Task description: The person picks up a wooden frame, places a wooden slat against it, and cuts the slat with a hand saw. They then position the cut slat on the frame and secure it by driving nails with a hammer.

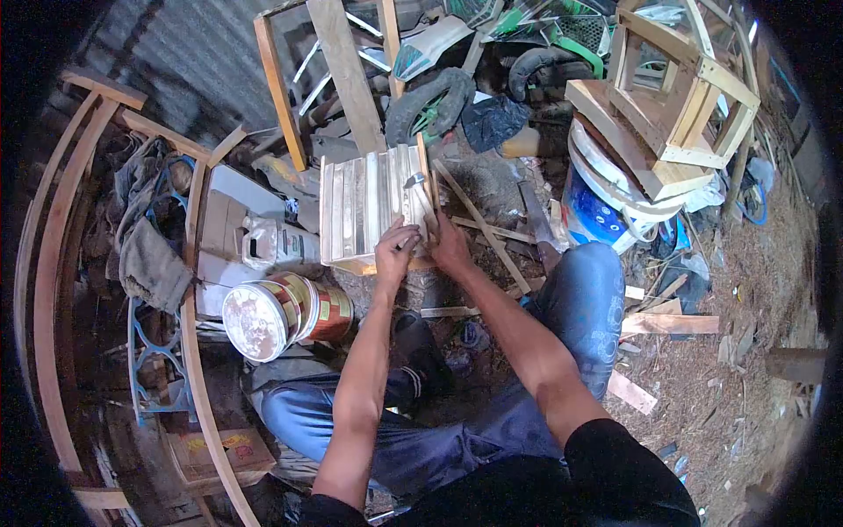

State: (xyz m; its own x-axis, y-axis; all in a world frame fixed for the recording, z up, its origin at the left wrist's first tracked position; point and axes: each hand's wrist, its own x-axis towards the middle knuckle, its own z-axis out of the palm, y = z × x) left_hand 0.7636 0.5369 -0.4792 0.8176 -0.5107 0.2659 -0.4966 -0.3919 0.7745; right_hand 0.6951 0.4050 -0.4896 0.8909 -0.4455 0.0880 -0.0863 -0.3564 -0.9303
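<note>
A slatted wooden crate stands on the ground in front of me, its pale slats side by side. My right hand is wrapped round the lower handle of a hammer, whose metal head lies over the crate's right part. Close beside it, my left hand is closed at the crate's near edge, fingers pinched together. Whatever those fingers hold is too small or hidden to make out. A thin upright wood strip rises at the crate's right side.
Left of the crate are paint buckets, a white jerrycan and a long wooden frame. At the right, a small wooden frame sits atop a blue-white bucket. Wood offcuts litter the dirt floor.
</note>
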